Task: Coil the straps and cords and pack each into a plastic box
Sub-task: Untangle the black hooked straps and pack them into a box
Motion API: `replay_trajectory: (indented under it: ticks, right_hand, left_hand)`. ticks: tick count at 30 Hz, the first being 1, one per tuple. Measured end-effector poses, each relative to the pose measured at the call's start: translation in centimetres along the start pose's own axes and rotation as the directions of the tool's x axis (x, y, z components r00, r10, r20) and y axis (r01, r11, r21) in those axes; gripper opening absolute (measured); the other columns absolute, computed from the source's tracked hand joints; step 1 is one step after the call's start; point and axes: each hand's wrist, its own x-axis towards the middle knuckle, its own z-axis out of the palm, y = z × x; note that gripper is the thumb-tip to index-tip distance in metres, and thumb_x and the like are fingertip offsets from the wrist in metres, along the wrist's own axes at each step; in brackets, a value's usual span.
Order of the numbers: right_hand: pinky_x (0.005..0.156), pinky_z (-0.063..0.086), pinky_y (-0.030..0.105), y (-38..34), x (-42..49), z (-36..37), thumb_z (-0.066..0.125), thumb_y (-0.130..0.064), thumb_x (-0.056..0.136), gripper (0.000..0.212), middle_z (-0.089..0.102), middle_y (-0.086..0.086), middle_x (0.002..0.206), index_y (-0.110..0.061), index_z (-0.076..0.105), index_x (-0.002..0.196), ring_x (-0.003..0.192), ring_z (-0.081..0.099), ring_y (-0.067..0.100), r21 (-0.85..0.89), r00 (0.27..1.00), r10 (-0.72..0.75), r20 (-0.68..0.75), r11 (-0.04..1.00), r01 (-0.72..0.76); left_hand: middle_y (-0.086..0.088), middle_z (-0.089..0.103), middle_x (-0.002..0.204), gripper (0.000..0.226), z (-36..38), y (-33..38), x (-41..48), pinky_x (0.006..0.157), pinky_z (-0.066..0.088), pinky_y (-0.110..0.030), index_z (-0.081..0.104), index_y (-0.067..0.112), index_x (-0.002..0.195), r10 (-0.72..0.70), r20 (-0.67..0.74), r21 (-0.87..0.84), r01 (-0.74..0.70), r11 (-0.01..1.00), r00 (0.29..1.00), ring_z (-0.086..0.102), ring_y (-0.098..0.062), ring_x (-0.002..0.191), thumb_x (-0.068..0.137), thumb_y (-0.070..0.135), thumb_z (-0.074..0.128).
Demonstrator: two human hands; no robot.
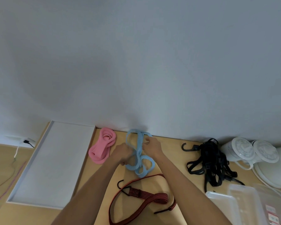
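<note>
A light blue strap (139, 153) lies in loose loops at the back middle of the wooden table. My left hand (122, 154) grips its left side, fingers curled round the band. My right hand (152, 146) pinches an upper loop of the same strap. To the left, a pink strap (102, 147) lies coiled. A red-and-black bungee strap (143, 198) with a black hook stretches out near the front, partly under my forearms. A tangle of black bungee cords (211, 163) with hooks sits to the right. Clear plastic boxes (243, 203) stand at the front right.
A shallow white tray (55, 163) lies on the left of the table (172, 148). White round containers (250, 151) stand at the far right by the wall. Beyond the table's left edge there is a wall socket with a plug (27, 141) and thin cables on the floor.
</note>
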Motion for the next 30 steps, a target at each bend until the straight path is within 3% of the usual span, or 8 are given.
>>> replay_trajectory:
  ticks: [5,11,13,15,19,23,26,30]
  right_hand:
    - [0.081,0.036,0.016,1.4,-0.5,-1.2,0.050,-0.009,0.091,0.038,0.059,0.009,0.125,-0.005,0.053,0.128,0.112,0.056,0.019,-0.118,0.997,-0.083,0.000,0.990,0.083]
    - [0.070,0.045,0.040,5.0,-4.9,-2.3,0.046,-0.023,0.081,0.015,0.053,0.004,0.079,-0.014,0.052,0.070,0.079,0.049,0.021,-0.384,0.970,-0.058,0.236,0.912,0.148]
    - [0.086,0.044,0.039,6.2,-6.6,-1.9,0.056,-0.038,0.076,0.031,0.050,0.003,0.104,-0.020,0.059,0.100,0.102,0.045,0.024,-0.532,0.925,0.025,0.380,0.823,0.197]
    - [0.104,0.033,0.040,7.2,-8.1,-1.4,0.065,-0.052,0.073,0.074,0.037,0.003,0.132,-0.026,0.039,0.136,0.124,0.032,0.025,-0.613,0.898,0.055,0.437,0.749,0.252]
    - [0.110,0.021,0.044,8.9,-9.9,0.1,0.070,-0.063,0.063,0.109,0.023,0.004,0.146,-0.026,0.013,0.148,0.134,0.020,0.027,-0.677,0.895,-0.035,0.445,0.641,0.362]
    - [0.102,0.028,0.043,11.4,-10.9,2.1,0.063,-0.028,0.082,0.067,0.036,0.009,0.136,-0.015,0.029,0.138,0.123,0.034,0.029,-0.809,0.934,-0.191,0.301,0.468,0.356]
    - [0.088,0.033,0.035,12.3,-11.1,2.2,0.050,-0.014,0.090,0.029,0.045,0.008,0.124,-0.013,0.047,0.119,0.114,0.041,0.027,-0.755,0.946,-0.224,0.232,0.572,0.321]
    - [0.071,0.032,0.028,12.2,-11.3,1.4,0.046,-0.012,0.090,0.015,0.053,0.008,0.112,-0.012,0.048,0.104,0.099,0.051,0.025,-0.576,0.963,-0.186,0.197,0.773,0.267]
  left_hand:
    - [-0.011,0.056,0.065,0.030,0.4,-1.1,0.0,0.050,0.042,-0.027,0.043,0.014,0.067,0.094,0.067,0.074,-0.098,0.992,0.993,0.050,-0.022,0.051,0.095,0.021,0.035]
    - [-0.019,0.070,0.084,0.030,0.3,-1.5,-0.8,0.055,0.051,-0.028,0.063,-0.003,0.088,0.037,0.255,0.227,-0.097,0.969,0.966,0.061,-0.025,0.062,0.089,0.019,0.042]
    - [-0.012,0.069,0.087,0.032,0.8,-1.7,-1.7,0.062,0.054,-0.028,0.066,-0.002,0.098,0.000,0.384,0.267,-0.111,0.957,0.923,0.063,-0.021,0.070,0.085,0.022,0.049]
    - [-0.008,0.067,0.087,0.029,1.5,-1.9,-2.7,0.071,0.056,-0.030,0.066,0.007,0.101,-0.026,0.469,0.299,-0.132,0.945,0.883,0.062,-0.019,0.077,0.084,0.026,0.054]
    - [-0.001,0.057,0.085,0.021,2.8,-2.8,-4.2,0.067,0.049,-0.027,0.053,0.020,0.098,-0.026,0.471,0.369,-0.171,0.914,0.882,0.055,-0.018,0.078,0.081,0.025,0.065]
    - [-0.003,0.054,0.107,0.038,3.9,-3.3,-5.4,0.067,0.043,-0.024,0.053,0.016,0.112,-0.006,0.442,0.455,-0.219,0.863,0.897,0.050,-0.016,0.086,0.081,0.030,0.068]
    - [-0.005,0.054,0.122,0.052,4.6,-3.0,-6.1,0.079,0.044,-0.028,0.050,0.015,0.123,0.007,0.450,0.470,-0.243,0.849,0.893,0.050,-0.018,0.096,0.081,0.039,0.068]
    - [-0.004,0.052,0.128,0.061,5.7,-2.1,-7.2,0.085,0.045,-0.031,0.047,0.016,0.129,0.044,0.482,0.475,-0.304,0.826,0.875,0.052,-0.022,0.110,0.079,0.042,0.071]
